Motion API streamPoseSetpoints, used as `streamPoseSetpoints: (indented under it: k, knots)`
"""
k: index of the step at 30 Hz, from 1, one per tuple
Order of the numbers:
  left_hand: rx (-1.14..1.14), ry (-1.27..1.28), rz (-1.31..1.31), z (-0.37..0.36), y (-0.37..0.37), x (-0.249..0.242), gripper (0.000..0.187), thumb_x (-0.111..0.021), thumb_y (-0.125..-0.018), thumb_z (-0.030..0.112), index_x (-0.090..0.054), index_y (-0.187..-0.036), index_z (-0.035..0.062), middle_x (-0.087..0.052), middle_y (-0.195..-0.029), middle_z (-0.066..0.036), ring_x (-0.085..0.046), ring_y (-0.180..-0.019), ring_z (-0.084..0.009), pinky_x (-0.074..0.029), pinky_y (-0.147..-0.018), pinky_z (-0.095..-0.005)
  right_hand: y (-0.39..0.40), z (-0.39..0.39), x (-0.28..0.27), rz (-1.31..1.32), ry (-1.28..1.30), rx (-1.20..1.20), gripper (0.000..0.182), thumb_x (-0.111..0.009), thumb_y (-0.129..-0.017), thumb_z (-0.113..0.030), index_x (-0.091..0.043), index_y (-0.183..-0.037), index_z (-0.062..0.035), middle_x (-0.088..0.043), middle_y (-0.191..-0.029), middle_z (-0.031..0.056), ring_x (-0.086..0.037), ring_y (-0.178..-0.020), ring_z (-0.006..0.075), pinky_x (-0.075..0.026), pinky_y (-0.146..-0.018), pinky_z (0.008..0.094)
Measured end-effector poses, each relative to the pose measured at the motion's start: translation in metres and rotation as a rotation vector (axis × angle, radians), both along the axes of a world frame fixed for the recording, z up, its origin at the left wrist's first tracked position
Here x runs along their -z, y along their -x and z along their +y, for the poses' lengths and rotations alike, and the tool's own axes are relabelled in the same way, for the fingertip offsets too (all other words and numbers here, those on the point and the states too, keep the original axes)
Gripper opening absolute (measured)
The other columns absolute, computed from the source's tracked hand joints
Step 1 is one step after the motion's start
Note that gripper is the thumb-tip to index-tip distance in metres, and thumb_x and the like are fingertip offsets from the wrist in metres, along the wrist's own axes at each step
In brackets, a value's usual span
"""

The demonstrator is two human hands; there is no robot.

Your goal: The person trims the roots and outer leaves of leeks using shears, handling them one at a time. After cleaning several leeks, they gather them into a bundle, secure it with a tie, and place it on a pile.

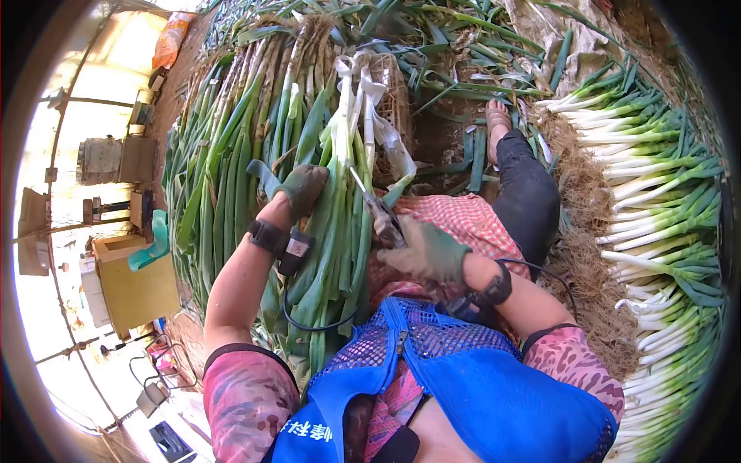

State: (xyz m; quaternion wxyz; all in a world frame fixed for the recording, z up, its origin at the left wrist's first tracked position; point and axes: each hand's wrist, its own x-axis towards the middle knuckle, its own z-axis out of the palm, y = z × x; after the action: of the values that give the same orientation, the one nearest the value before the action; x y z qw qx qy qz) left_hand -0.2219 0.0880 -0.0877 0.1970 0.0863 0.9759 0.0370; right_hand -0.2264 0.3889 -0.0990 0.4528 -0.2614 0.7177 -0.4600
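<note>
Mostly, the leeks (335, 202) (white-ended) look long and green.

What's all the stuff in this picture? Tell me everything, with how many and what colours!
Long leafy onions: many, green, left and centre
Trimmed onions: many, white and green, right
Loose leaves: many, green, top
Sack: one, beige, top right
Crate: one, brown, top centre
Shears: one, greyish, in right hand
Checked cloth: one, red-white, on lap
Bag: one, orange, top left
Box: one, yellowish, left
Small things far left: several, too unclear to name
Wrist devices: two, black
Vest: one, blue, bottom
Gloved hands: two, greenish, middle; left hand on leaves
Foot: one showing, top
</note>
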Motion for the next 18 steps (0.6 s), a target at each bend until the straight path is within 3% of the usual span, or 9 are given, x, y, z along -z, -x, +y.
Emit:
streamPoseSetpoints:
  k: [3,4,6,7,10,12,14,16,18]
  knots:
    - [0.199,0.157,0.072,-0.005,0.001,0.014,0.02,-0.067,-0.082,0.019,-0.065,-0.088,-0.0005,-0.068,-0.075,-0.014,-0.068,-0.074,-0.0288,-0.053,-0.07,-0.0362,0.026,-0.026,0.001,0.059,0.006,0.07,0.051,-0.067,-0.08,-0.038,-0.056,-0.114,-0.0011,-0.066,-0.086,0.0213,-0.067,-0.08,0.0309,-0.051,-0.073,0.0402]
    - [-0.161,-0.086,-0.028,-0.001,0.002,0.012,0.027,-0.068,-0.083,0.024,-0.066,-0.09,-0.0017,-0.068,-0.076,-0.013,-0.067,-0.073,-0.0261,-0.052,-0.069,-0.0353,0.04,-0.041,0.014,0.067,-0.058,0.083,0.051,-0.067,-0.079,-0.039,-0.058,-0.111,-0.0002,-0.066,-0.084,0.0206,-0.067,-0.078,0.0299,-0.052,-0.071,0.0396]
    - [-0.882,-0.571,-0.224,0.019,0.001,0.003,0.041,-0.07,-0.084,0.036,-0.069,-0.093,-0.0039,-0.069,-0.078,-0.01,-0.065,-0.07,-0.0208,-0.05,-0.067,-0.0334,0.074,-0.071,0.05,0.174,0.064,0.101,0.046,-0.065,-0.079,-0.041,-0.066,-0.074,0.0037,-0.064,-0.063,0.0164,-0.065,-0.058,0.0264,-0.051,-0.055,0.0369]
    - [-0.9,-0.562,-0.223,0.029,0.002,-0.005,0.046,-0.07,-0.083,0.041,-0.07,-0.092,-0.0042,-0.068,-0.078,-0.01,-0.064,-0.069,-0.0194,-0.05,-0.065,-0.0333,0.092,-0.087,0.055,0.12,-0.021,0.124,0.044,-0.064,-0.08,-0.039,-0.066,-0.066,0.0029,-0.062,-0.058,0.0158,-0.062,-0.049,0.0247,-0.05,-0.049,0.0368]
    - [-0.935,-0.509,-0.237,0.045,0.006,-0.028,0.056,-0.07,-0.079,0.049,-0.071,-0.092,-0.0056,-0.068,-0.08,-0.011,-0.064,-0.068,-0.0187,-0.05,-0.064,-0.0332,0.117,-0.09,0.027,0.037,-0.023,-0.046,0.054,-0.069,-0.075,-0.038,-0.063,-0.093,0.013,-0.066,-0.072,0.0269,-0.07,-0.071,0.0291,-0.054,-0.064,0.0373]
    - [-0.919,-0.478,-0.235,0.04,0.005,-0.025,0.056,-0.068,-0.083,0.048,-0.07,-0.097,-0.006,-0.069,-0.082,-0.01,-0.063,-0.071,-0.0162,-0.05,-0.066,-0.0315,0.11,-0.083,0.022,-0.227,-0.07,0.046,0.055,-0.069,-0.077,-0.038,-0.063,-0.097,0.0129,-0.066,-0.072,0.026,-0.07,-0.071,0.0276,-0.054,-0.063,0.036]
    - [-0.926,-0.517,-0.188,0.03,0.001,-0.009,0.055,-0.065,-0.086,0.046,-0.069,-0.101,-0.0065,-0.07,-0.083,-0.01,-0.063,-0.072,-0.015,-0.05,-0.067,-0.0308,0.093,-0.076,0.058,0.3,0.071,-0.091,0.057,-0.068,-0.079,-0.04,-0.06,-0.098,0.0131,-0.066,-0.077,0.0236,-0.069,-0.066,0.0297,-0.054,-0.062,0.0369]
    - [-0.956,-0.62,-0.094,0.018,-0.004,0.015,0.053,-0.064,-0.088,0.044,-0.068,-0.104,-0.007,-0.07,-0.084,-0.011,-0.064,-0.072,-0.0152,-0.05,-0.068,-0.0311,0.056,-0.046,0.031,0.27,0.124,0.024,0.058,-0.067,-0.079,-0.041,-0.058,-0.096,0.0134,-0.067,-0.077,0.0222,-0.068,-0.064,0.0307,-0.054,-0.061,0.0379]
    - [-0.944,-0.587,-0.122,0.024,-0.001,0.002,0.053,-0.061,-0.087,0.043,-0.067,-0.105,-0.007,-0.07,-0.086,-0.014,-0.066,-0.075,-0.0194,-0.052,-0.07,-0.0337,0.034,-0.025,-0.002,0.127,0.141,0.095,0.058,-0.067,-0.079,-0.041,-0.057,-0.095,0.0137,-0.067,-0.076,0.0221,-0.068,-0.065,0.0321,-0.054,-0.064,0.0392]
